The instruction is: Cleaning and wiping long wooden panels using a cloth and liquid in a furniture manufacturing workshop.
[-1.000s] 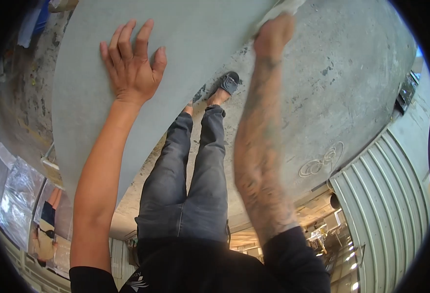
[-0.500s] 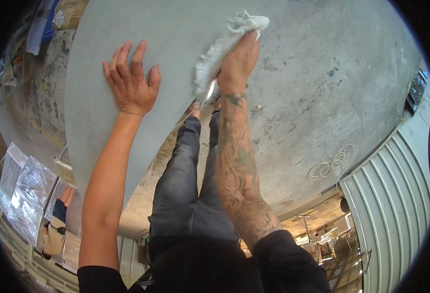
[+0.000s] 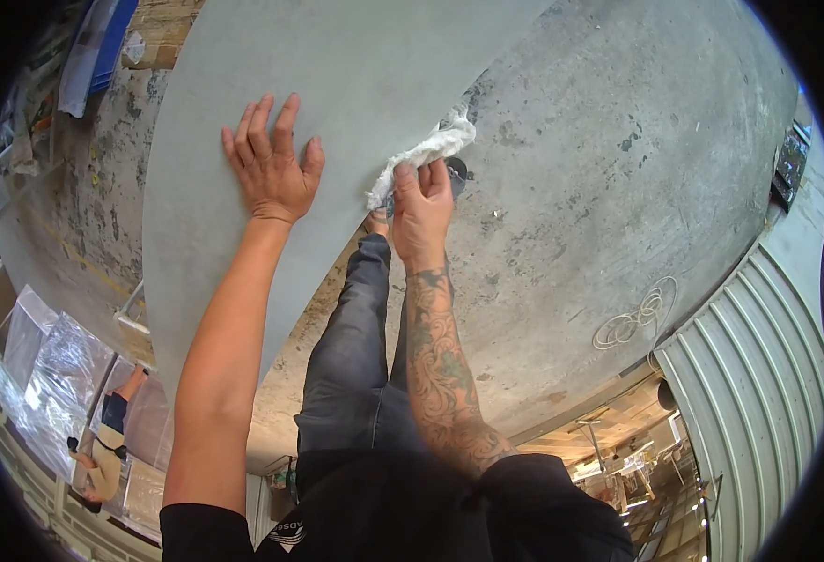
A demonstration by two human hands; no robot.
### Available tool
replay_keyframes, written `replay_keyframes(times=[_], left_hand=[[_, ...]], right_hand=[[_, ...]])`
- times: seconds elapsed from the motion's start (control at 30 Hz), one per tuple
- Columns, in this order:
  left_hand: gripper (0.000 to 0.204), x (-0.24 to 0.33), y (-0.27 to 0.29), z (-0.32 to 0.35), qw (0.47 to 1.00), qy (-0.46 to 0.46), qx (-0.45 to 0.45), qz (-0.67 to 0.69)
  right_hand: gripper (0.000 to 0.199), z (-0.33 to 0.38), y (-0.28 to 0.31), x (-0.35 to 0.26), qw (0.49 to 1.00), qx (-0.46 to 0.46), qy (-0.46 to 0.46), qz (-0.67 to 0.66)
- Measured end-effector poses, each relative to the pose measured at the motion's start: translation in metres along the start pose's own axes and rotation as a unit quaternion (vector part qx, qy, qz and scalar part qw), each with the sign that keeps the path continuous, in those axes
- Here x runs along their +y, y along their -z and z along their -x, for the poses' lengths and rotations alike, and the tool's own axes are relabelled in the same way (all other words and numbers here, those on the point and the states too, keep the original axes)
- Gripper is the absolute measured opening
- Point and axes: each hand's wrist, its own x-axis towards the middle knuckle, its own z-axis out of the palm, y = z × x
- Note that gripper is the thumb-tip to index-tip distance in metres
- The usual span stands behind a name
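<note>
A large smooth grey panel [image 3: 337, 84] spreads out in front of me, its right edge running diagonally past my legs. My left hand [image 3: 276, 173] lies flat on it, fingers spread and holding nothing. Beside that right edge, my right hand [image 3: 423, 211] pinches a bunched white cloth [image 3: 426, 150] between thumb and fingers. The cloth stretches along the panel's edge, its far end beyond my fingertips. Whether its underside touches the panel, I cannot tell.
Stained concrete floor [image 3: 562, 225] lies right of the panel, with a loose coil of pale cord [image 3: 632, 323]. A ribbed metal shutter [image 3: 749, 375] stands at the right. Plastic-wrapped stacks [image 3: 56, 384] and another person [image 3: 108, 450] are at the lower left.
My right hand has drawn the cloth back toward me and turned, so the thumb now shows on top. The left hand stays flat on the panel while the view shifts slightly.
</note>
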Motion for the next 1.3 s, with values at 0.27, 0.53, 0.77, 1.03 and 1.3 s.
replay_keyframes(times=[0.27,0.53,0.77,1.03,1.3], left_hand=[[0.063,0.004,0.005,-0.004,1.0,0.002,0.002,0.005],[0.06,0.004,0.008,-0.009,1.0,0.01,0.024,0.005],[0.06,-0.003,0.015,-0.002,1.0,0.023,0.01,0.016],[0.062,0.002,0.013,-0.006,0.998,0.035,0.003,0.045],[0.061,-0.005,0.013,-0.003,0.999,0.034,-0.008,0.031]], right_hand=[[0.03,0.015,-0.008,0.034,0.934,0.099,0.103,0.327],[0.03,-0.108,-0.012,-0.071,0.984,-0.012,0.068,0.167],[0.043,0.003,0.001,0.01,0.944,0.031,0.037,0.326],[0.027,-0.225,-0.005,-0.144,0.938,-0.18,0.172,0.241],[0.044,-0.188,-0.023,-0.094,0.974,-0.071,0.124,0.174]])
